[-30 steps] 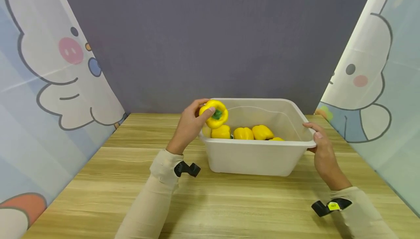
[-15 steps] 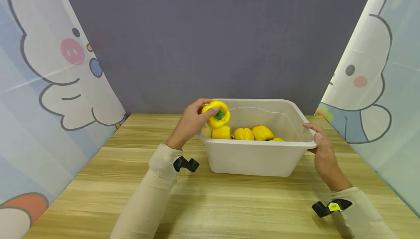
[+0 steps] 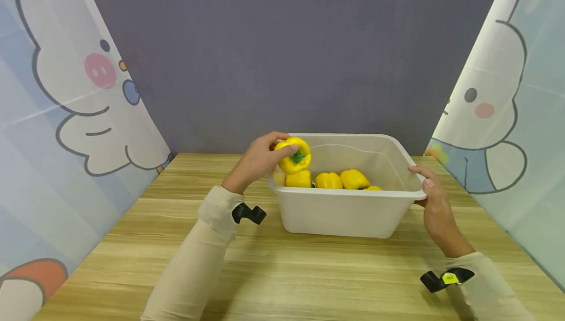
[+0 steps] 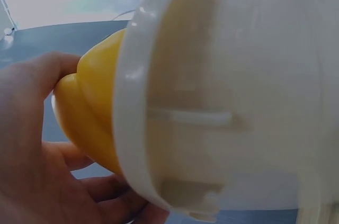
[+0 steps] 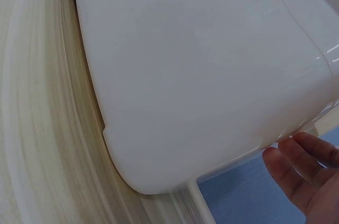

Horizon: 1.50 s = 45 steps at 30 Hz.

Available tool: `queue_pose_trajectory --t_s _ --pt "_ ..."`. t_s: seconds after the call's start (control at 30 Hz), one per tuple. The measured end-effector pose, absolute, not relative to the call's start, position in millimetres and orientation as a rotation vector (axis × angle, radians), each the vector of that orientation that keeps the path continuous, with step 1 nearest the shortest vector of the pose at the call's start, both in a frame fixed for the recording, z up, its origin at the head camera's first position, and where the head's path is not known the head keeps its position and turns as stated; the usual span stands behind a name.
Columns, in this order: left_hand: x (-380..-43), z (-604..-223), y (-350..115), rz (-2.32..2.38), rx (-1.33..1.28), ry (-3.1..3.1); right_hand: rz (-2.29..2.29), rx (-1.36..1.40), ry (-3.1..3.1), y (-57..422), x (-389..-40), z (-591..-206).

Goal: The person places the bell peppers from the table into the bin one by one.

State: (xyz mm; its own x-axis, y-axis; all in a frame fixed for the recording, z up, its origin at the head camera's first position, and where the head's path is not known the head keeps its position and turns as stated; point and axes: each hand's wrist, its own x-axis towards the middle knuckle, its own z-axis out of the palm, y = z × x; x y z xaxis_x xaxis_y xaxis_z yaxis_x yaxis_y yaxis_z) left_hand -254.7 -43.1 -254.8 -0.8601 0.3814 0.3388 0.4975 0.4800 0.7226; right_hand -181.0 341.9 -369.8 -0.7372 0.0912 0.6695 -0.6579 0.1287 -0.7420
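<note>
My left hand (image 3: 260, 157) grips a yellow bell pepper (image 3: 304, 147) over the left end of a white plastic bin (image 3: 335, 213). The pepper's green stem faces the head camera, with the thumb lying close to it. In the left wrist view the bin's rim (image 4: 132, 86) covers part of that bell pepper (image 4: 87, 107), and the fingers curl round its outer side. At the bin's right end, my right hand (image 3: 437, 208) holds the rim, thumb on top and fingers underneath. Several more yellow bell peppers (image 3: 328, 181) lie inside the bin, partly hidden by its front wall.
The bin stands on a wood-grain table (image 3: 287, 277). Behind it rises a dark grey panel (image 3: 291, 56). Cartoon-printed sheets (image 3: 101, 130) flank the table on the left and right. Black wrist cameras (image 3: 248, 213) are strapped over both sleeves.
The left hand has shifted slightly right with the bell pepper, farther over the bin. The right hand keeps its hold on the rim, and the bin stays in place.
</note>
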Motion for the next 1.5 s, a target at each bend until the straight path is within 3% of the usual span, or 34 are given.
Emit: queue_pose_trajectory --t_s 1.5 --pt "-271 -219 -32 -0.992 -0.934 -3.001 1.662 0.549 -1.829 342 -183 -370"
